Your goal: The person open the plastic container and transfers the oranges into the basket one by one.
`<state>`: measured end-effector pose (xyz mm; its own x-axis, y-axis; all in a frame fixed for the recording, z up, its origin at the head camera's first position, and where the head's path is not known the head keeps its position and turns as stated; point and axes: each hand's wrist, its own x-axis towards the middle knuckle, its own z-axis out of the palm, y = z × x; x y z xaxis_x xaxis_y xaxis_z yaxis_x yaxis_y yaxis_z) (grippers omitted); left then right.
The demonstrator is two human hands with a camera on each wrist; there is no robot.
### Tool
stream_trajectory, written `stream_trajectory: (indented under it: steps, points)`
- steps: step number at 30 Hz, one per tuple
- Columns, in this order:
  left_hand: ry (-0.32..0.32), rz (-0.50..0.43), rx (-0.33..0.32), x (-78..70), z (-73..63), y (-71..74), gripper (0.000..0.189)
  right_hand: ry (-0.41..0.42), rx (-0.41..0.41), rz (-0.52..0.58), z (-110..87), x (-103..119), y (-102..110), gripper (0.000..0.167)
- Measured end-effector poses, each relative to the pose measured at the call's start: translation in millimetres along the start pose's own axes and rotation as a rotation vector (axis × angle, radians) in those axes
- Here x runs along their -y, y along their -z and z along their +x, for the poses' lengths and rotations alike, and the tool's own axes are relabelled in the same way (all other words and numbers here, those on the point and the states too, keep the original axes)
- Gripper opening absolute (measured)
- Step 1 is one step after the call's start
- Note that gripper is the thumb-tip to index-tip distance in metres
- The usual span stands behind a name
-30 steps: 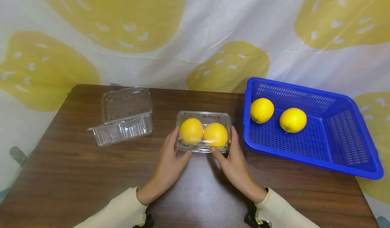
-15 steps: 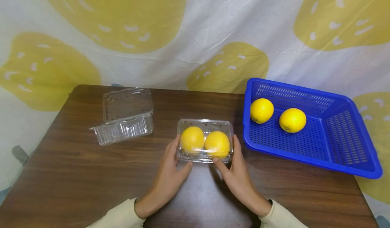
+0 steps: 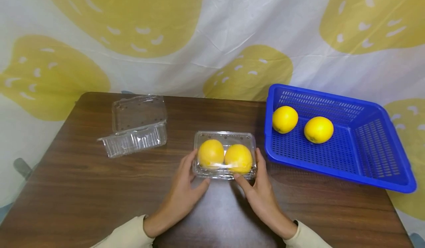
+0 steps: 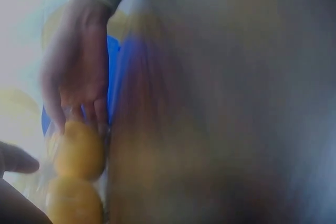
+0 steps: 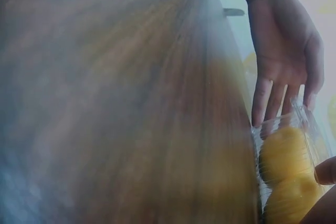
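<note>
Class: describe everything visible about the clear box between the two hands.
The clear box looks like thin plastic, with ribbed walls and a see-through lid lying over two yellow fruits side by side; whether it is latched is unclear. It appears upright on the brown table, lengthwise across the head view. The left hand and right hand touch opposite ends.

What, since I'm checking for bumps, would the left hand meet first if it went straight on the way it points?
Most likely the clear box holding two yellow fruits: the left hand points forward and rightward, with its fingertips at the box's left end. Whether they touch is hard to judge.
</note>
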<state>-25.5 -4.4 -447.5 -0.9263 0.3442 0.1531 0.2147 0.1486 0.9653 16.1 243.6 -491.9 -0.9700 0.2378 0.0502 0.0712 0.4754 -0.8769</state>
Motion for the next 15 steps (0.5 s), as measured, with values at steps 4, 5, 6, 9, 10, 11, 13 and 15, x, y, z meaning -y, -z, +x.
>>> stream_trajectory:
  steps: [4, 5, 6, 9, 10, 11, 13, 15]
  points:
    - [-0.039, 0.151, 0.038, -4.8, 8.8, 7.2, 0.089, 0.031, -0.022, -0.004, 0.0, 0, 0, 0.103]
    - [-0.044, 0.182, 0.048, -5.7, 11.4, 8.5, 0.089, 0.034, -0.023, 0.004, -1.6, 8, 1, 0.103]
    - [-0.038, 0.215, 0.059, -7.2, 13.9, 9.6, 0.091, 0.04, -0.022, 0.009, -3.1, 15, 2, 0.103]
    - [-0.042, 0.278, 0.083, -9.4, 20.1, 11.7, 0.09, 0.046, -0.029, 0.025, -8.3, 37, 4, 0.101]
    - [-0.042, 0.296, 0.092, -10.6, 21.8, 12.2, 0.09, 0.041, -0.022, 0.031, -9.5, 43, 5, 0.1]
    - [-0.049, 0.32, 0.098, -11.8, 23.4, 12.5, 0.09, 0.036, -0.019, 0.031, -9.9, 45, 5, 0.1]
    - [-0.069, 0.366, 0.112, -14.2, 26.3, 13.4, 0.089, 0.035, -0.02, 0.028, -10.8, 48, 5, 0.099]
    - [-0.091, 0.417, 0.133, -17.0, 29.4, 14.3, 0.088, 0.027, -0.021, 0.026, -11.2, 50, 5, 0.099]
